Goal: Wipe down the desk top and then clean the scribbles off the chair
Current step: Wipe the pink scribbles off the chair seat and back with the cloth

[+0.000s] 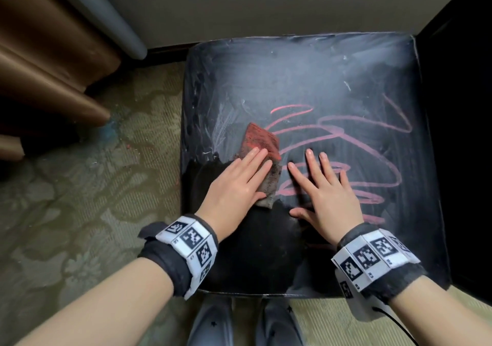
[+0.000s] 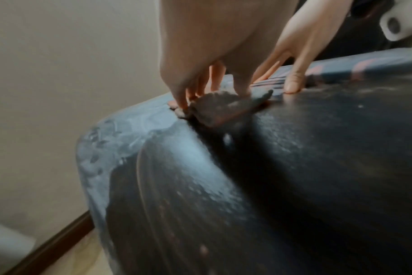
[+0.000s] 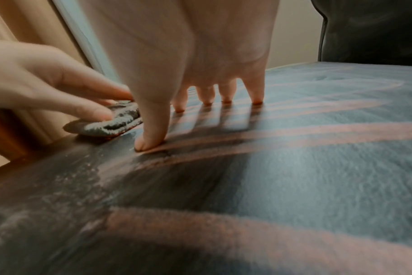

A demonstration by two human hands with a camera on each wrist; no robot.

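You are pressing a folded cloth (image 1: 262,159) flat against the chair seat (image 1: 346,73) with your left hand (image 1: 235,183), fingers lying straight on top of it rather than curled round it, while your right hand (image 1: 327,193) is resting spread and flat on the seat just beside it, fingertips (image 3: 151,145) bearing down directly on the pink scribbles (image 1: 354,143). That right hand is the likeliest trouble: I judge that any sliding of the palm will be dragging pigment across the seat and onto your skin. The cloth is already looking red-stained on its far end and dark and grimy near your palm, so it may be smearing colour back instead of lifting it; turning to a cleaner face would help. With only flat fingers holding it, the cloth may also be bunching or slipping out under a hard stroke. A pale hazy film is covering much of the seat, while the near left corner is looking dark and clean, so most of the looping marks are remaining. No containers are showing in any view.
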